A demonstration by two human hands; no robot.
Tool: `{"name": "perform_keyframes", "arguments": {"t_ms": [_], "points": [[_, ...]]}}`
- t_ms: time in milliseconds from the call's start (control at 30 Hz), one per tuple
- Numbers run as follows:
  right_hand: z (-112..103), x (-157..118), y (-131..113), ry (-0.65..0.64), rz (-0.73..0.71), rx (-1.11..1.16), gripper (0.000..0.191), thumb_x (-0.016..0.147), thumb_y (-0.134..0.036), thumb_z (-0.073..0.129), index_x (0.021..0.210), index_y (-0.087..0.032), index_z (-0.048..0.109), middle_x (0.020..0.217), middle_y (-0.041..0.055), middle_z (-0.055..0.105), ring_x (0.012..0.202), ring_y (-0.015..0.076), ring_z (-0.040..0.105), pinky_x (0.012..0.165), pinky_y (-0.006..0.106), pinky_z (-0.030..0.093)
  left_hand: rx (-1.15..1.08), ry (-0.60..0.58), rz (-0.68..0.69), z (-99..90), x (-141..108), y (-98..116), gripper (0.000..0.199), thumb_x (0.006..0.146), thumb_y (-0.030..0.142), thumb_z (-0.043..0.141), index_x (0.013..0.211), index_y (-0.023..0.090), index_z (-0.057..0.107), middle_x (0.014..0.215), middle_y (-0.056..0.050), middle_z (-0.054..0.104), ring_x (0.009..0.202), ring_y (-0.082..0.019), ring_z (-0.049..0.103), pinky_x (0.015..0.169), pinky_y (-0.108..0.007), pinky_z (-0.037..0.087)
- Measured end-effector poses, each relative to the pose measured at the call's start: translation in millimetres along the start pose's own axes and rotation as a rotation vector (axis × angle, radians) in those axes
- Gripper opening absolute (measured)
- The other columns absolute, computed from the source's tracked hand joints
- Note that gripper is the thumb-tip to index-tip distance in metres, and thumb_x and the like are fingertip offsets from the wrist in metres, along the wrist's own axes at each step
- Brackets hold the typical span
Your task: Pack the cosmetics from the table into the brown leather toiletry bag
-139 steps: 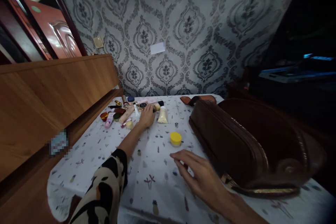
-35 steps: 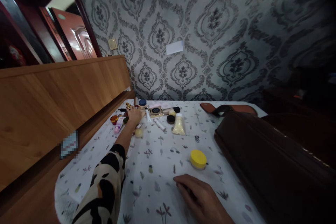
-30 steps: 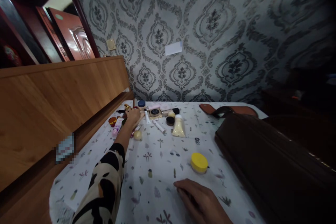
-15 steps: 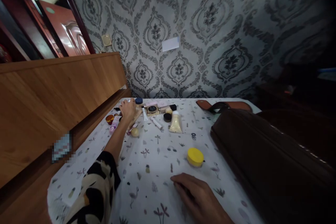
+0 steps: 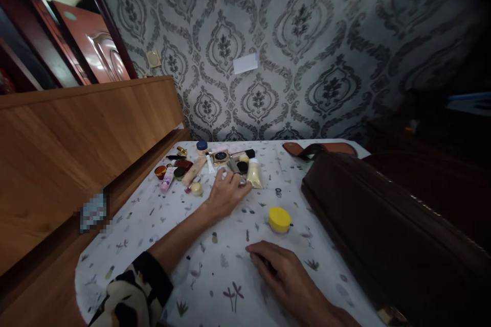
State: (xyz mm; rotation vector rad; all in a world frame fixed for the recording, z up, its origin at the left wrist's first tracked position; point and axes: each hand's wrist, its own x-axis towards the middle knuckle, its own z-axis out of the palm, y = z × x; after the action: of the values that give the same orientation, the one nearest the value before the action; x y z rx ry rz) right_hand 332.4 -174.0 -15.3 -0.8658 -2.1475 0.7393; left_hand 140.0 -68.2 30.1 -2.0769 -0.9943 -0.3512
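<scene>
Left hand [image 5: 226, 194] had just crossed over from the far-left side of the cosmetics [image 5: 195, 169] to the near-right side, next to the cream tube [image 5: 254, 176]. Gap between the gold piece [image 5: 181, 150] and the blue-capped jar [image 5: 201, 147] had lost the metallic tube seen there earlier; a grey slim item [image 5: 233, 166] now showed just past the left fingertips. Probably the same piece, so likely one item shifted across the group; blur left that unsure.

Left pose: palm down, wrist low, forearm angled in from lower left, patterned sleeve [image 5: 132, 291] farther back. Fingers bent, thumb out toward the cream tube's bottom edge, contact unclear. Couldn't tell if the hand gripped the slim item or only sat in front of it.

Right hand [image 5: 282, 268] lay low over the tablecloth [image 5: 153, 230], loosely half-curled, nothing visible in it, nearest the yellow-lidded jar [image 5: 280, 219]. Brown bag [image 5: 368, 214] sat to its right, well apart from the cosmetics.
</scene>
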Motion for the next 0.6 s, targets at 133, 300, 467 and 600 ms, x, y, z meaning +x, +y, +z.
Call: {"name": "perform_keyframes", "arguments": {"t_ms": [133,300,467,600], "points": [[1.3,-1.0,1.2,-0.006,-0.007,-0.004,0.027,0.098,-0.021,0.043,0.103,-0.018,0.069,0.092,0.0076,0.074,0.081,0.0187,0.071,0.074,0.032,0.056,-0.151,-0.178,-0.014,8.6,-1.8,13.8,0.023,0.101,0.020,0.043,0.114,0.024,0.062,0.097,-0.009,0.065,0.095,-0.026,0.059,0.087,-0.044,0.042],[2.4,-2.4,2.0,0.007,-0.025,-0.025,0.028,0.098,-0.020,0.042,0.104,-0.018,0.069,0.091,0.0082,0.074,0.081,0.0189,0.071,0.073,0.031,0.056,-0.259,-0.307,-0.114,21.1,-5.1,7.7,0.045,0.100,0.044,0.051,0.137,0.020,0.048,0.117,-0.011,0.067,0.112,-0.027,0.059,0.105,-0.048,0.038],[1.2,-3.2,-0.2,-0.008,-0.022,-0.033,0.028,0.098,-0.020,0.042,0.103,-0.017,0.069,0.090,0.0082,0.074,0.080,0.0183,0.071,0.074,0.031,0.056,-0.260,-0.391,-0.244,34.9,-13.4,-14.0,0.043,0.100,0.047,0.050,0.131,0.016,0.051,0.122,-0.012,0.067,0.120,-0.027,0.057,0.113,-0.050,0.032],[-0.5,-1.3,-0.8,-0.006,-0.025,-0.036,0.029,0.098,-0.020,0.042,0.104,-0.018,0.070,0.092,0.0088,0.074,0.083,0.0188,0.071,0.075,0.031,0.057,-0.217,-0.478,-0.304,41.3,-21.0,-34.9,0.025,0.100,0.036,0.049,0.107,0.017,0.064,0.109,-0.013,0.071,0.113,-0.030,0.060,0.106,-0.053,0.038]]}}
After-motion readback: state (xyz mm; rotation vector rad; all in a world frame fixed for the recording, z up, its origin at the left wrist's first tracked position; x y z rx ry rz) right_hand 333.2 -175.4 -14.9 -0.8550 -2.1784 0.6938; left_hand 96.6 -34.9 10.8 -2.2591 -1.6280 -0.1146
